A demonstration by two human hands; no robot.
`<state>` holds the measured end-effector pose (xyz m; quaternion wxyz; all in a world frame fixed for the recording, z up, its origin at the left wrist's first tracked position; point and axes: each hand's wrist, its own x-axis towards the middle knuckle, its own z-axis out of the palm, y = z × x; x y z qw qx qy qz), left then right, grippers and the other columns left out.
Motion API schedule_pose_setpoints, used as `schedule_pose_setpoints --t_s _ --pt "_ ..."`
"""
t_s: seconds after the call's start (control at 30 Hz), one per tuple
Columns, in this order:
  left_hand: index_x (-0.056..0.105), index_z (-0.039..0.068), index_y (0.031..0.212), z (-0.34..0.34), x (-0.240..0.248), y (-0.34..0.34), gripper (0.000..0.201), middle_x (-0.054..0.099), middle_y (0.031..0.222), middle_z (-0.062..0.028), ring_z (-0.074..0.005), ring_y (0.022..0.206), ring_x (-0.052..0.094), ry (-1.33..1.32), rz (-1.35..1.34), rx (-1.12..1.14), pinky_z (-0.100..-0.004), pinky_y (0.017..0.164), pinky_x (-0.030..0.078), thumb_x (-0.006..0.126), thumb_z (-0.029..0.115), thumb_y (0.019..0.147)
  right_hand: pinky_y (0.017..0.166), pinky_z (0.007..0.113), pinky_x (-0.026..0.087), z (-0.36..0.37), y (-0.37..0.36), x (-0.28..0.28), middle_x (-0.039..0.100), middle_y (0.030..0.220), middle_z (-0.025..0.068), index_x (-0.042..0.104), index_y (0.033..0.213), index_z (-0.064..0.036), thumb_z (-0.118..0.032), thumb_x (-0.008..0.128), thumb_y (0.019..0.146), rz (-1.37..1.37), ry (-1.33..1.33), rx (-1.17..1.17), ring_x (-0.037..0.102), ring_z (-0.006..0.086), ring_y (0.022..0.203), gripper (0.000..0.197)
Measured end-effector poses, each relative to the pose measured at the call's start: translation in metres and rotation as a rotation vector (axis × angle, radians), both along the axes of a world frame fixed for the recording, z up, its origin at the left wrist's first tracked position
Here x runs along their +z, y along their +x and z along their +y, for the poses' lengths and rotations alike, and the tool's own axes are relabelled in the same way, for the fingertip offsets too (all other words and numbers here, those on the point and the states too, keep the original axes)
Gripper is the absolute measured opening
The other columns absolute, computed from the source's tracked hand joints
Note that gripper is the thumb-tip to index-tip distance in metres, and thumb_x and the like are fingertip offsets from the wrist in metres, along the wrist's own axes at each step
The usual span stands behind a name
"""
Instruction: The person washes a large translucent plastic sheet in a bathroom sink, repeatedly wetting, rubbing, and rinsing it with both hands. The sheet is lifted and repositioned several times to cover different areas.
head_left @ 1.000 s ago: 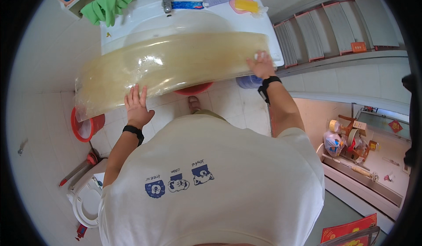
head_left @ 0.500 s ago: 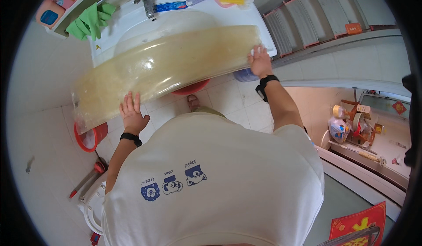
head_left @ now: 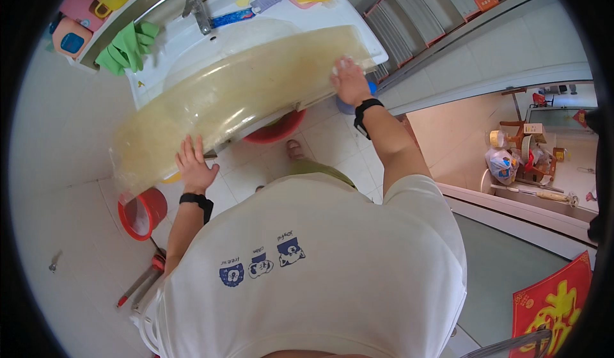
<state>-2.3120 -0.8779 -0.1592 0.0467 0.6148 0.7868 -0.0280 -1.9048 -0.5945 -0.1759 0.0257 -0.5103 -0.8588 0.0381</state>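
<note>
A clear yellowish sheet [head_left: 249, 76] lies across the front of the white sink [head_left: 173, 41], overhanging its near edge. Below are a red basin [head_left: 284, 129] and, by the sheet's left end, a red bucket [head_left: 155, 211]. A green cloth [head_left: 128, 49] hangs left of the tap. The left hand [head_left: 196, 169] rests wide and flat on the sheet's near edge; the right hand [head_left: 352, 83] covers that edge farther right, its grip impossible to tell. The tap [head_left: 201, 15] stands behind.
</note>
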Motion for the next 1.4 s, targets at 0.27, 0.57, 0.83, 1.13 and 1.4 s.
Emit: schedule_pose_setpoints --t_s 0.27,0.57,0.83,1.13,1.4 --pt "0.025 0.008 0.148 0.044 0.018 0.061 0.090 0.026 0.153 -0.0162 -0.0324 0.141 0.023 0.030 0.017 0.058 -0.0475 0.115 0.019 0.072 0.029 0.074 0.111 0.049 0.026 0.040 0.046 0.022 0.033 0.149 0.0172 0.038 0.140 -0.0048 -0.040 0.044 0.095 0.028 -0.024 0.014 0.029 0.0329 0.138 0.057" --pt "0.039 0.011 0.141 0.155 0.020 0.166 0.072 0.046 0.141 -0.0162 -0.0315 0.127 0.048 0.030 0.117 -0.133 -0.0418 0.103 0.039 0.070 0.028 0.078 0.114 0.044 0.023 0.075 0.112 0.003 0.036 0.149 0.0101 0.041 0.139 -0.0086 -0.043 0.053 0.090 0.100 0.043 0.491 0.030 0.0263 0.139 0.061" --pt "0.050 0.014 0.130 0.174 0.037 0.149 0.052 0.058 0.129 -0.0090 -0.0283 0.100 0.065 -0.144 0.080 -0.133 -0.0400 0.081 0.053 0.063 0.023 0.081 0.113 0.043 0.027 0.103 0.116 -0.005 0.051 0.135 0.0122 0.052 0.130 -0.0092 -0.031 0.060 0.086 0.423 -0.137 0.496 0.043 0.0277 0.129 0.050" --pt "0.054 0.011 0.127 0.159 0.018 0.163 0.046 0.056 0.131 -0.0114 -0.0287 0.116 0.056 0.045 0.083 -0.067 -0.0410 0.093 0.048 0.059 0.017 0.081 0.096 0.040 0.043 0.089 0.104 0.005 0.057 0.121 0.0229 0.052 0.122 -0.0046 -0.012 0.052 0.086 0.913 -0.373 0.081 0.052 0.0383 0.115 0.037" --pt "0.053 0.009 0.126 0.135 0.020 0.181 0.057 0.055 0.124 -0.0120 -0.0293 0.116 0.051 0.306 -0.058 -0.071 -0.0417 0.101 0.040 0.068 0.016 0.071 0.105 0.045 0.034 0.054 0.062 0.013 0.055 0.125 0.0217 0.054 0.115 -0.0085 -0.023 0.055 0.087 0.184 0.083 0.224 0.045 0.0410 0.123 0.031"
